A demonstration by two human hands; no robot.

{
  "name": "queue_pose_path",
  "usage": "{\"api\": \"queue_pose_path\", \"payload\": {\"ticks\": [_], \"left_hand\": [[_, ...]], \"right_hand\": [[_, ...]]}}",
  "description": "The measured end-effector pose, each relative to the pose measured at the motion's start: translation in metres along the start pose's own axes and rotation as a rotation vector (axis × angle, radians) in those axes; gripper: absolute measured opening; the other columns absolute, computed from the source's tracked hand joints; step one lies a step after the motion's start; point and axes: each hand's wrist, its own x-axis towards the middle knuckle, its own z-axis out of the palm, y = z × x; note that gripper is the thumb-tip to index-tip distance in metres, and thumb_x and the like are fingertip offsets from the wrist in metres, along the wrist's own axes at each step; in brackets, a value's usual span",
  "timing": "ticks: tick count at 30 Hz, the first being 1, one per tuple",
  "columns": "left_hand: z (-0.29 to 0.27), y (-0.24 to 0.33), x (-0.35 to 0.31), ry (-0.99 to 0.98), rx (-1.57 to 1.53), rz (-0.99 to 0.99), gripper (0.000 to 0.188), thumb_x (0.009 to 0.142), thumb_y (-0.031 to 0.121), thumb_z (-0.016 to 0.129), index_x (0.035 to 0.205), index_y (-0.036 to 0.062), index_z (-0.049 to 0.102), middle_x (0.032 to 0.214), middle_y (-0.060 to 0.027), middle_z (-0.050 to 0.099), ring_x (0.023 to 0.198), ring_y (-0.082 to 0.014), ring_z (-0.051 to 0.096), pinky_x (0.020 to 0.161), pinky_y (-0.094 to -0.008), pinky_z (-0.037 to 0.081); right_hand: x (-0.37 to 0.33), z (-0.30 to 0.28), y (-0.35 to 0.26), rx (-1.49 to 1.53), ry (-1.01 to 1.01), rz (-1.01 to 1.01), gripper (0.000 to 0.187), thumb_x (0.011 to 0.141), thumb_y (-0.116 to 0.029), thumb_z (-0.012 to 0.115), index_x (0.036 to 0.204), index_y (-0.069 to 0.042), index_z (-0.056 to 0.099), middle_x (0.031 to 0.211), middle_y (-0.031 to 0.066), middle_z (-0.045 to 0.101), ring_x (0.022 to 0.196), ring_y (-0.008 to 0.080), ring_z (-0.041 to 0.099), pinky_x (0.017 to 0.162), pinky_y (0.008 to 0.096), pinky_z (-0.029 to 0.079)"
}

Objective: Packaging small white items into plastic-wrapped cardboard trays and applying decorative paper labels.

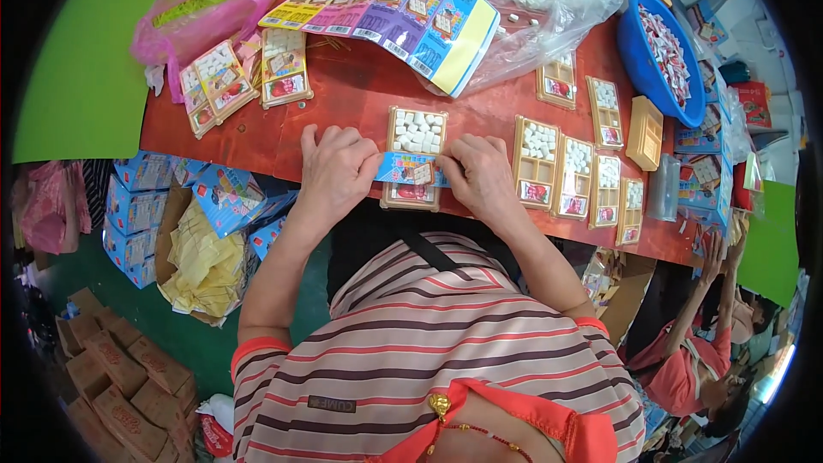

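Left hand (339, 173) and right hand (482, 180), grips pinched closed, hold one finely lettered blue paper band (407, 169) across one beige plastic tray (411, 206) of white cubes (419, 129) at the near edge of the red table (343, 90), left of four similar trays (523, 173).

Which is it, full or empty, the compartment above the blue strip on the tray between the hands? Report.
Full, or nearly so: white pieces crowd the tan tray above the blue printed strip, leaving few gaps.

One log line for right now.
blue strip: across filled tray; left hand: on strip's left end; right hand: on strip's right end
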Motion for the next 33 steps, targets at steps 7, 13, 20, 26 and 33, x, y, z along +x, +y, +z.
{"api": "queue_pose_path", "payload": {"ticks": [7,13,20,26,33], "left_hand": [[0.01,-0.001,0.006,0.054,0.244,0.082,0.009,0.082,0.02,0.065,0.079,0.0116,0.066,0.08,-0.0049,0.053,0.084,-0.0241,0.053,0.096,-0.0574,0.029],[0.016,0.005,0.006,0.081,0.401,0.13,0.011,0.08,0.018,0.064,0.072,0.0107,0.062,0.079,-0.0072,0.051,0.085,-0.0252,0.052,0.097,-0.0617,0.029],[0.019,0.009,0.003,0.131,0.446,0.013,0.019,0.08,0.023,0.065,0.092,0.0093,0.063,0.095,-0.0109,0.055,0.095,-0.0282,0.052,0.099,-0.0648,0.026],[0.022,0.015,-0.018,0.26,0.42,0.058,0.064,0.08,0.03,0.066,0.136,0.0026,0.048,0.144,-0.0158,0.042,0.139,-0.0321,0.033,0.108,-0.0659,0.013],[0.055,0.026,-0.036,-0.064,0.169,0.234,0.078,0.076,0.036,0.07,0.14,-0.0001,0.043,0.151,-0.0171,0.034,0.143,-0.0323,0.027,0.108,-0.0657,0.013]], "right_hand": [[0.004,0.01,0.001,-0.209,0.08,-0.106,0.011,0.082,-0.015,0.066,0.078,-0.007,0.06,0.075,0.0079,0.054,0.076,0.0254,0.057,0.082,0.04,0.038],[0.006,0.015,-0.002,-0.378,0.088,-0.179,0.011,0.08,-0.016,0.067,0.078,-0.009,0.058,0.076,0.006,0.055,0.077,0.023,0.057,0.084,0.0408,0.038],[0.005,0.022,0.001,-0.391,0.11,-0.2,0.011,0.08,-0.016,0.066,0.079,-0.009,0.057,0.076,0.0059,0.053,0.076,0.0227,0.057,0.086,0.0413,0.037],[0.003,0.023,0.003,-0.377,0.113,-0.185,0.011,0.08,-0.016,0.066,0.08,-0.009,0.057,0.076,0.0064,0.053,0.076,0.0228,0.057,0.087,0.0415,0.037],[0.002,0.021,0.003,-0.346,0.119,-0.172,0.01,0.081,-0.015,0.066,0.08,-0.009,0.058,0.077,0.0069,0.055,0.077,0.0242,0.057,0.086,0.0423,0.037]]}}
